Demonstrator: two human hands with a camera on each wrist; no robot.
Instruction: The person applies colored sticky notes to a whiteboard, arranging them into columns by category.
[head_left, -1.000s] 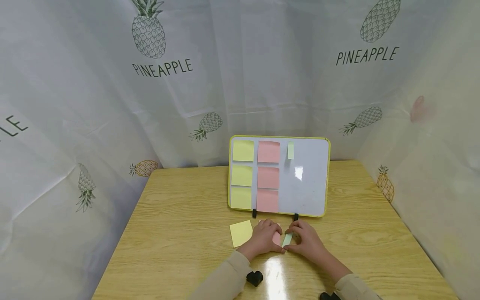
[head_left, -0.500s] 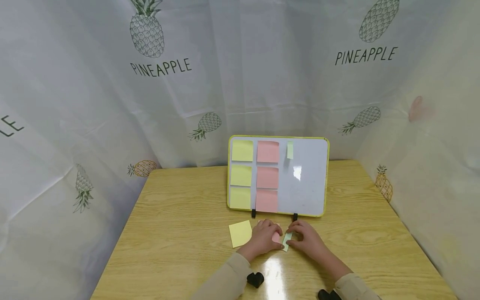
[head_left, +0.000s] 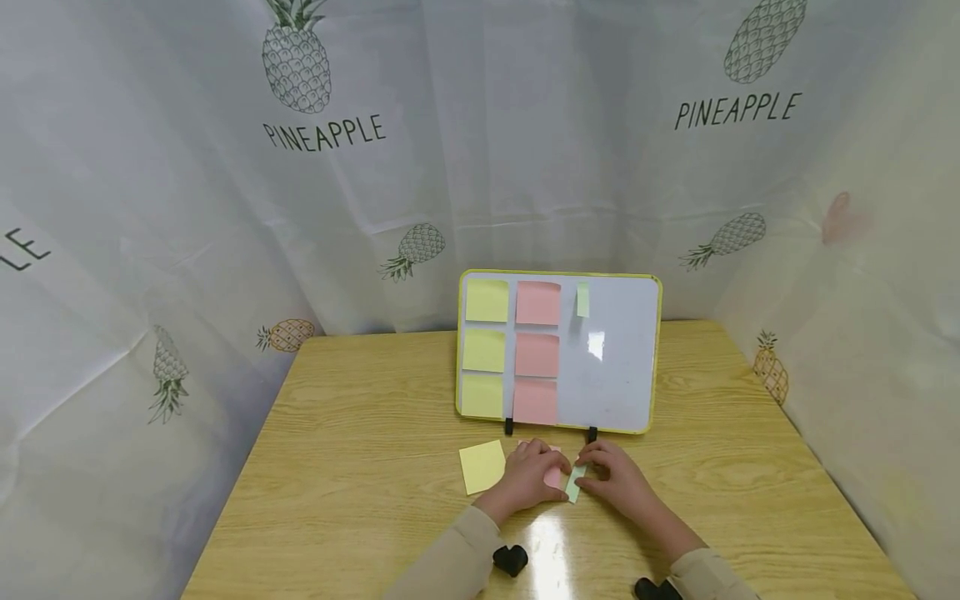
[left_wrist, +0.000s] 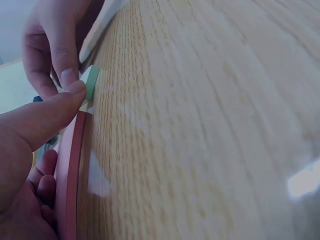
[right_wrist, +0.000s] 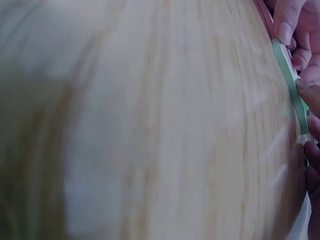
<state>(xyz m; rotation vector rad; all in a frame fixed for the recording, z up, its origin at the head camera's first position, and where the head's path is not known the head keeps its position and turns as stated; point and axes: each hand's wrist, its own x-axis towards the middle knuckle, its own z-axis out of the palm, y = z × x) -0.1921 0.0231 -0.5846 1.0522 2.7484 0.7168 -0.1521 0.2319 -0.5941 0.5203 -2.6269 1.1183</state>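
A narrow light-green sticky-note pad [head_left: 575, 482] lies on the table between both hands. My left hand [head_left: 529, 475] arches over a pink sticky-note pad [head_left: 553, 476], holding the green pad's near end with its thumb tip [right_wrist: 285, 32]. From the other side my right hand [head_left: 613, 480] pinches the green pad, its thumb [right_wrist: 307, 92] against the top sheets. In the left wrist view, the pink pad's edge [left_wrist: 75, 170] runs beside the curled left fingers. A yellow sticky-note pad [head_left: 482, 467] lies left of the hands.
Behind the hands stands a yellow-framed whiteboard [head_left: 618, 367] on black feet. It bears three yellow notes [head_left: 483, 350], three pink notes [head_left: 536, 356] and one green strip [head_left: 582, 300]. Two black objects [head_left: 511, 560] sit near the forearms. A printed curtain [head_left: 517, 125] hangs behind.
My right thumb has shifted slightly up and right along the green pad, away from the left thumb, baring more of its near end. The left hand has hardly moved.
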